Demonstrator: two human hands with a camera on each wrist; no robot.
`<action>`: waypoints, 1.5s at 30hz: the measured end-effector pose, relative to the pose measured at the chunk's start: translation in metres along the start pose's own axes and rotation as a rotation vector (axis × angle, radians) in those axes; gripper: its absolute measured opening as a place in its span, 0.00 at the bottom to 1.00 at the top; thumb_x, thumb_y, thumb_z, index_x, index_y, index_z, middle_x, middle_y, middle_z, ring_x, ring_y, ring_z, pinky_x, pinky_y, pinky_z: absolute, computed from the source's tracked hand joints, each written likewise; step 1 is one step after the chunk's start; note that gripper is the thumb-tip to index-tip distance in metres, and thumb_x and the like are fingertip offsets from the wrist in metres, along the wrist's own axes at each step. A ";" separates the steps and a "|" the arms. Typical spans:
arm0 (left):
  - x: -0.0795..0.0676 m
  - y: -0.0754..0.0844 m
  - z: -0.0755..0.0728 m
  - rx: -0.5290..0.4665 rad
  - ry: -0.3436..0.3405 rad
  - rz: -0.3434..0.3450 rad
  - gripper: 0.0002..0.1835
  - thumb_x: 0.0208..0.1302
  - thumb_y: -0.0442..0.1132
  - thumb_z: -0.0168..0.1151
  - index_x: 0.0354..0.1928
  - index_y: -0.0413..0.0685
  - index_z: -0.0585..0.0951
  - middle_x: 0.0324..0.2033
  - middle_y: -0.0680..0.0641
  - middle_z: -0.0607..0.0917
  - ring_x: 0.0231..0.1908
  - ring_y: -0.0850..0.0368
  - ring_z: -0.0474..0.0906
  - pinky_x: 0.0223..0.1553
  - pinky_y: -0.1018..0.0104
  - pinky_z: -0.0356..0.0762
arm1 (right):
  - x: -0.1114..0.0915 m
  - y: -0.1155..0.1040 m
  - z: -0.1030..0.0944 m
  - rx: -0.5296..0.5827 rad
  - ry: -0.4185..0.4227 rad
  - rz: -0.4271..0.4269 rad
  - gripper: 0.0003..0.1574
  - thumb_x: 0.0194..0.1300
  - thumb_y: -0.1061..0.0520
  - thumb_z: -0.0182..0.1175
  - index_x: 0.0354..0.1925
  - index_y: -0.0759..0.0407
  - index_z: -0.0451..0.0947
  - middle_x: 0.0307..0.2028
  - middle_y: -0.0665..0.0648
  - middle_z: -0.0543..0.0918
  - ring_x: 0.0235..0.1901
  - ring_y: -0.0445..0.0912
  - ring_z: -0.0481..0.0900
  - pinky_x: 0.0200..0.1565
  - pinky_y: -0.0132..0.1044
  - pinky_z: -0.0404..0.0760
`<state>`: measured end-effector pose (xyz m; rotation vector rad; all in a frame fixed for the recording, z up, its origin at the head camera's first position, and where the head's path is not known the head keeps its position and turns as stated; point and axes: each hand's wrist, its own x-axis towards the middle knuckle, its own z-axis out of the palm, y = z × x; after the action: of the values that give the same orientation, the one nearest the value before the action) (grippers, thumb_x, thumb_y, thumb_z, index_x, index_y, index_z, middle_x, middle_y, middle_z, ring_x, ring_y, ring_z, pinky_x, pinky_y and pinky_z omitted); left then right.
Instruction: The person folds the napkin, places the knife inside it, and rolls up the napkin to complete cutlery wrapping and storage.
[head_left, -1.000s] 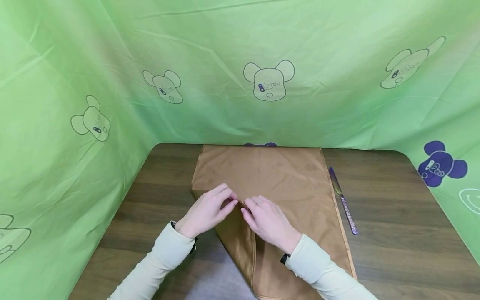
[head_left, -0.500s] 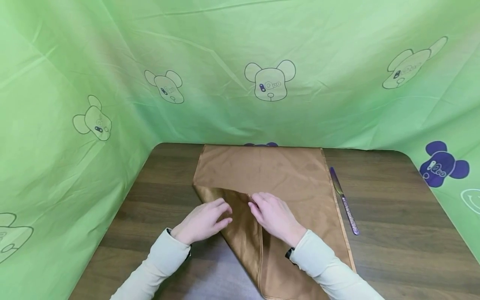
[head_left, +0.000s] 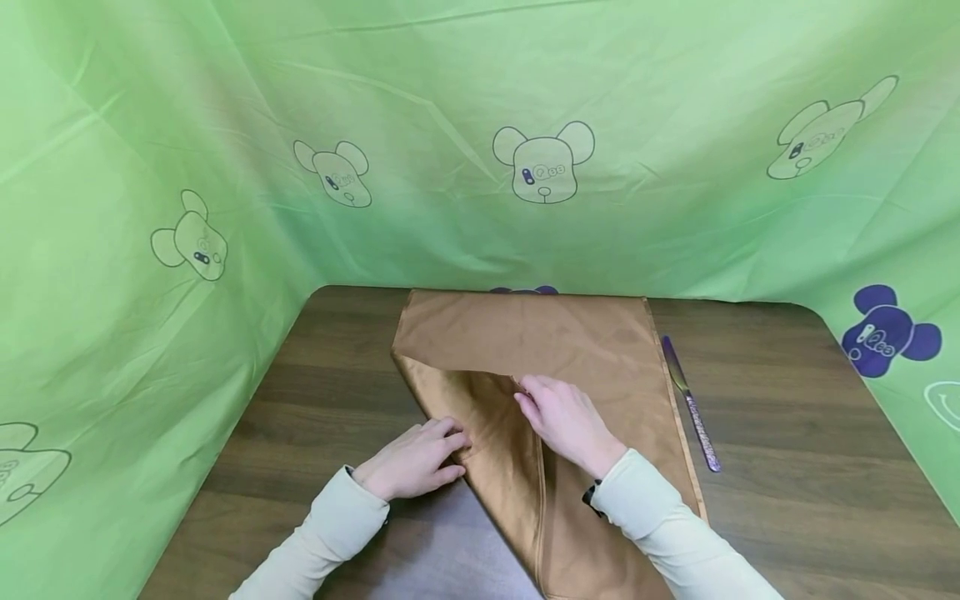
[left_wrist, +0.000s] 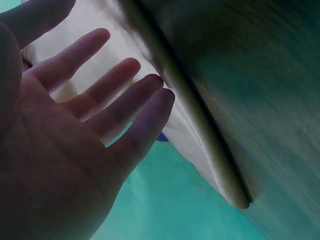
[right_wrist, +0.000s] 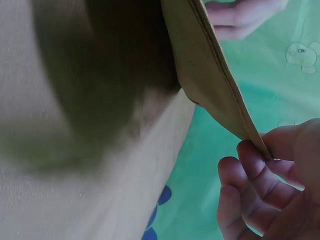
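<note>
A brown cloth [head_left: 592, 342] with stitched hems lies on the table, its near left part folded over toward the right. My right hand [head_left: 573, 421] pinches the corner of that flap between thumb and fingertips, holding it slightly raised. The right wrist view shows the hemmed corner caught in the right hand [right_wrist: 280, 180]. My left hand [head_left: 416, 462] rests by the slanting fold on the left, fingertips on or just over the shiny flap. Its fingers look extended and spread in the left wrist view, with the fold edge [left_wrist: 200, 120] beside the left hand [left_wrist: 65, 145].
Right of the cloth lies a table knife [head_left: 692, 404] with a patterned purple handle. The wooden table [head_left: 337, 358] is bordered at the back and sides by a green curtain [head_left: 420, 225] with bear prints.
My left hand let go of the flap's corner and moved down to the fold's edge. My right hand carried the corner a little to the right and away from me.
</note>
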<state>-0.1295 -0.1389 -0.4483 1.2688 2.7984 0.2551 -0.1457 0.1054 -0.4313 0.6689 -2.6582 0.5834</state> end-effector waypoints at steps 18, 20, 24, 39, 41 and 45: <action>0.014 0.001 0.009 0.098 0.000 -0.062 0.20 0.59 0.54 0.53 0.51 0.53 0.75 0.51 0.47 0.74 0.51 0.53 0.71 0.44 0.55 0.70 | 0.010 0.025 -0.004 0.014 -0.026 0.064 0.10 0.61 0.57 0.53 0.24 0.53 0.66 0.18 0.47 0.66 0.16 0.40 0.63 0.20 0.32 0.63; 0.017 0.001 0.010 0.127 0.020 -0.094 0.20 0.59 0.54 0.53 0.49 0.53 0.75 0.50 0.47 0.74 0.50 0.52 0.72 0.44 0.55 0.70 | 0.009 0.027 -0.004 0.017 -0.034 0.076 0.10 0.61 0.57 0.53 0.23 0.53 0.66 0.17 0.47 0.66 0.16 0.40 0.63 0.20 0.32 0.63; 0.024 0.002 0.014 0.160 0.055 -0.159 0.20 0.58 0.56 0.53 0.46 0.52 0.76 0.47 0.48 0.76 0.48 0.51 0.73 0.42 0.55 0.70 | 0.009 0.032 -0.005 0.010 -0.044 0.098 0.10 0.61 0.57 0.53 0.24 0.53 0.66 0.18 0.47 0.67 0.16 0.40 0.64 0.20 0.33 0.64; 0.037 0.006 0.023 0.237 0.108 -0.268 0.19 0.53 0.57 0.58 0.41 0.53 0.75 0.40 0.50 0.76 0.41 0.52 0.73 0.34 0.57 0.69 | 0.012 0.049 -0.012 0.008 -0.068 0.165 0.05 0.61 0.55 0.55 0.31 0.56 0.72 0.23 0.51 0.77 0.20 0.42 0.70 0.23 0.37 0.70; 0.037 0.006 0.023 0.243 0.110 -0.271 0.19 0.53 0.57 0.58 0.40 0.52 0.75 0.40 0.50 0.76 0.41 0.51 0.73 0.33 0.57 0.69 | 0.013 0.051 -0.013 0.023 -0.082 0.177 0.06 0.61 0.55 0.55 0.31 0.57 0.73 0.23 0.52 0.77 0.19 0.42 0.70 0.23 0.36 0.70; 0.038 0.007 0.022 0.249 0.128 -0.268 0.19 0.52 0.57 0.59 0.39 0.52 0.75 0.39 0.50 0.76 0.41 0.51 0.73 0.32 0.57 0.68 | 0.015 0.056 -0.016 0.075 -0.120 0.225 0.08 0.61 0.56 0.54 0.27 0.56 0.70 0.19 0.51 0.73 0.16 0.41 0.66 0.20 0.33 0.66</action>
<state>-0.1466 -0.1034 -0.4685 0.9252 3.1467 -0.0291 -0.1829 0.1521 -0.4287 0.4399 -2.8581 0.7281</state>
